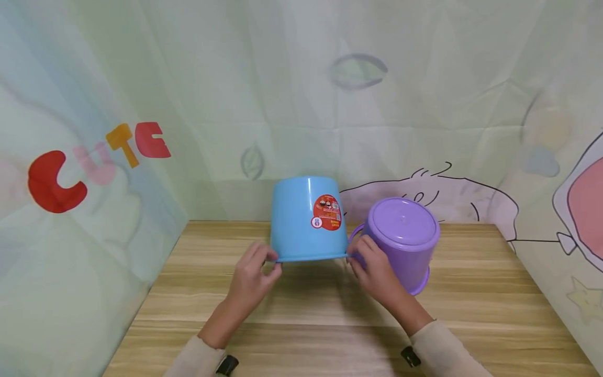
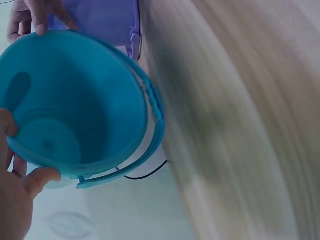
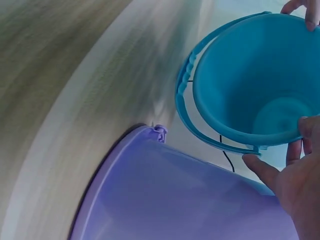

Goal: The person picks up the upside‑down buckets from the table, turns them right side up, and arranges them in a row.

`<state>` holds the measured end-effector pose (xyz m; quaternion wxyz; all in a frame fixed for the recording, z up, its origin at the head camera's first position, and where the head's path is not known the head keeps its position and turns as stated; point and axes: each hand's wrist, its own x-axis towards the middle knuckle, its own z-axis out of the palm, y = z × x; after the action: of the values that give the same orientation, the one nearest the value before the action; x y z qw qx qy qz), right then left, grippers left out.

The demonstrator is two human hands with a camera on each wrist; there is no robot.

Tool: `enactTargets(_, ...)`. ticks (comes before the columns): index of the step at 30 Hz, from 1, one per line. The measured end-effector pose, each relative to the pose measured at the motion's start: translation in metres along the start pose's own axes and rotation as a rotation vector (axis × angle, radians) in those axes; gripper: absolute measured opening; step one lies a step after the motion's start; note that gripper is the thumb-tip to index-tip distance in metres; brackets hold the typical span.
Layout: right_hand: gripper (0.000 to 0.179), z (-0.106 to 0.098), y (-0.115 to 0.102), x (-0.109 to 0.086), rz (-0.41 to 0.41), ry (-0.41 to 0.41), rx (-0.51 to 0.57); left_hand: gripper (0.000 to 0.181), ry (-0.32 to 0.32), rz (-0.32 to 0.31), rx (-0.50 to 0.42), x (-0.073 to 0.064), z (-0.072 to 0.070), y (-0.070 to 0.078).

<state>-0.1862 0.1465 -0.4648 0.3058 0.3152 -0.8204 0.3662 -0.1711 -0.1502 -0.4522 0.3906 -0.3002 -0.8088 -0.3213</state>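
Observation:
A light blue bucket with a red label is held mouth down, its rim raised off the table and its base up. My left hand pinches the left side of that rim, and my right hand pinches the right side. The inside of the blue bucket shows bare in the left wrist view. Its handle hangs away from the rim in the right wrist view. Beside my right hand, a purple bucket stands upside down with its base up.
The wood-grain table runs beneath both buckets. A printed curtain with cartoon shapes and coloured letters hangs behind the table and along its left and right sides. The purple bucket's handle sticks out at its left, close to the blue bucket.

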Motion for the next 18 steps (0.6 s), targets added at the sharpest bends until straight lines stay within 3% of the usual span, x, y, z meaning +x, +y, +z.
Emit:
enactTargets(8,0.027,-0.005,-0.005,0.006,0.040,-0.014,0.008,0.029,-0.004,0.019,0.045,0.014,-0.005,0.004)
enactTargets(18,0.027,-0.007,-0.003,0.014,-0.038,0.009,-0.003,0.026,0.031,0.030,0.068,0.027,-0.011,0.004)
